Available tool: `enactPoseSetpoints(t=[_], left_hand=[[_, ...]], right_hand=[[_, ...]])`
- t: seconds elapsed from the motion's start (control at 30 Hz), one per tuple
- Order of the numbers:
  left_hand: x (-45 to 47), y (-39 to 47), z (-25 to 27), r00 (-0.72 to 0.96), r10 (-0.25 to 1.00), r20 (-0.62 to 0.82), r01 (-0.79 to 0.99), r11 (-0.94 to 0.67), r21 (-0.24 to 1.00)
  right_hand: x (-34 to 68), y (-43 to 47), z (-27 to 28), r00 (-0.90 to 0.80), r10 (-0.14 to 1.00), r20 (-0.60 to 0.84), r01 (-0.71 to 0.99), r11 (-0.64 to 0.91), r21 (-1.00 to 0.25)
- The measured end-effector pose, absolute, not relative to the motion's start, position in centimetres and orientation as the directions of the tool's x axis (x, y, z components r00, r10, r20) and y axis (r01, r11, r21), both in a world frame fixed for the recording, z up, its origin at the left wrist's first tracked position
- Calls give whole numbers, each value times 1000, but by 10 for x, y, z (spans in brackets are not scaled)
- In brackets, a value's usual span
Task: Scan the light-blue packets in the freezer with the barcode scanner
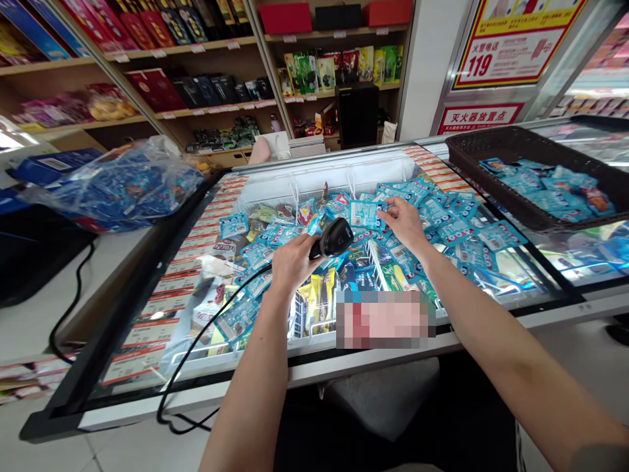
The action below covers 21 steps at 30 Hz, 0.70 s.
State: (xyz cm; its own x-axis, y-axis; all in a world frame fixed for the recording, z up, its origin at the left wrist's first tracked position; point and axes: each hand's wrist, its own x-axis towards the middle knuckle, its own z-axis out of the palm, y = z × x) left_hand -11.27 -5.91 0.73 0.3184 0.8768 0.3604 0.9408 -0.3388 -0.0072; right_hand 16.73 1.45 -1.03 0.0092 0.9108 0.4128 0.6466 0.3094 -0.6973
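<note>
My left hand (pixel 293 263) is wrapped round a black barcode scanner (pixel 335 238), its head tilted toward the middle of the freezer's glass top. From the scanner a black cord (pixel 206 321) runs down to the left over the glass. Between thumb and fingers, my right hand (pixel 403 221) pinches the edge of a light-blue snack packet (pixel 366 214), whose barcode side faces up. The scanner's head is just below and left of this packet. Many similar blue packets (pixel 457 229) lie scattered to the right of my right hand, and more blue packets (pixel 236 319) lie on the left.
A dark woven basket (pixel 472 147) with blue packets stands on the right. At the left, a clear plastic bag (pixel 122 183) of blue packages sits beside the glass freezer lid (pixel 196 229). Stocked shelves (pixel 196 49) rise behind. A pixelated patch covers part of the freezer's front edge.
</note>
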Motion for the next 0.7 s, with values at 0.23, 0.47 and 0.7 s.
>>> enactPoseSetpoints(t=[0.23, 0.47, 0.7], left_hand=[[-111, -60, 8, 331, 866, 375, 933, -360, 6], [-111, -60, 8, 314, 876, 365, 940, -341, 9], [-122, -60, 12, 179, 880, 440, 978, -207, 16]], right_hand=[[168, 16, -13, 10, 906, 423, 645, 317, -695], [166, 11, -10, 4, 897, 443, 676, 324, -662], [168, 5, -5, 64, 864, 499, 818, 240, -522]])
